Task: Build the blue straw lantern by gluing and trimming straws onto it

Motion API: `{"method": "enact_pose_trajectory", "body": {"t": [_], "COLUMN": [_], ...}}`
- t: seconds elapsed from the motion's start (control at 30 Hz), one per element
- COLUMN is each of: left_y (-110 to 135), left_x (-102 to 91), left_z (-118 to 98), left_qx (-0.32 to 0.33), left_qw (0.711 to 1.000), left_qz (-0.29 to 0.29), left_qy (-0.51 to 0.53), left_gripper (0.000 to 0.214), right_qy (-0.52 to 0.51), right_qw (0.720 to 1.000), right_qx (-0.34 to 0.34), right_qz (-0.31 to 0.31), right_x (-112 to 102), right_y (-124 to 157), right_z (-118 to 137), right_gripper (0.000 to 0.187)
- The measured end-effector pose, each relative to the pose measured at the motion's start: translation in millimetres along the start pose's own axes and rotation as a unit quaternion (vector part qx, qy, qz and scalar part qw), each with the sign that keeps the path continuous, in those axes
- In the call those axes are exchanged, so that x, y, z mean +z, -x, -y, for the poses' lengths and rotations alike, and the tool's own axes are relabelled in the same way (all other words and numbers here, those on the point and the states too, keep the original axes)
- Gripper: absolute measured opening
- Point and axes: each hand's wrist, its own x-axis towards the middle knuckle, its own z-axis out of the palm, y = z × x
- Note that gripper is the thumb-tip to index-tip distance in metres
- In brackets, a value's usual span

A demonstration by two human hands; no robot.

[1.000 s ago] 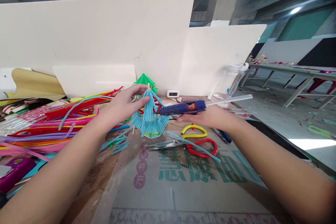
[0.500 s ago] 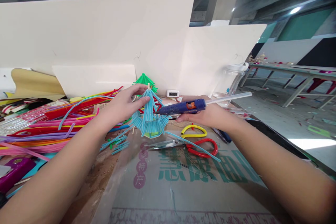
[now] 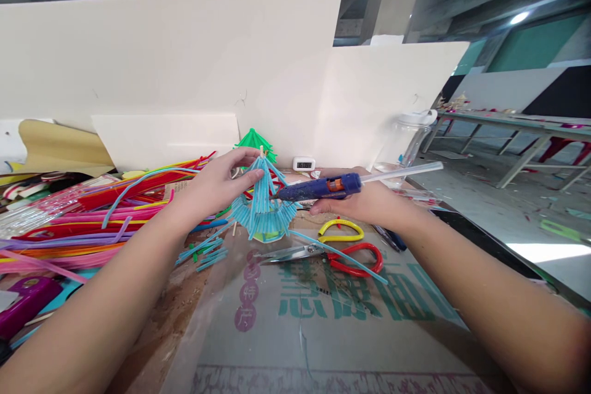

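Note:
My left hand [image 3: 217, 183] pinches the top of a small cone-shaped model made of blue straws [image 3: 263, 206], which stands on the table around a wooden stick. My right hand [image 3: 364, 200] grips a blue hot glue gun [image 3: 323, 188]. Its nozzle points left and touches the right side of the straw cone, and a clear glue stick [image 3: 401, 172] juts out of its back end. A loose blue straw [image 3: 337, 255] lies across the scissors below.
Red-handled scissors [image 3: 341, 255] and a yellow loop [image 3: 340, 231] lie near my right hand. A heap of coloured straws [image 3: 92, 215] fills the left. A green straw model [image 3: 255, 140], a small white clock [image 3: 304, 164] and a plastic jar [image 3: 410, 135] stand by white boards.
The glue gun has crept slightly left and up against the straw cone. My left hand has stayed put.

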Motion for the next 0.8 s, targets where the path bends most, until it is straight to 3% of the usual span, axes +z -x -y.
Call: {"method": "enact_pose_trajectory", "body": {"t": [0.57, 0.8], "left_y": [0.1, -0.2], "left_x": [-0.1, -0.3], "left_z": [0.1, 2.5], "left_qx": [-0.005, -0.002], "left_qw": [1.0, 1.0], "left_qz": [-0.001, -0.001], "left_qy": [-0.002, 0.0], "left_gripper": [0.044, 0.046], "right_qy": [0.053, 0.041], "right_qw": [0.998, 0.997], "right_qx": [-0.011, -0.046], "right_qz": [0.012, 0.037], "right_x": [-7.3, -10.8], "right_y": [2.7, 4.6], "right_z": [2.7, 2.5], "right_gripper": [0.047, 0.038]}}
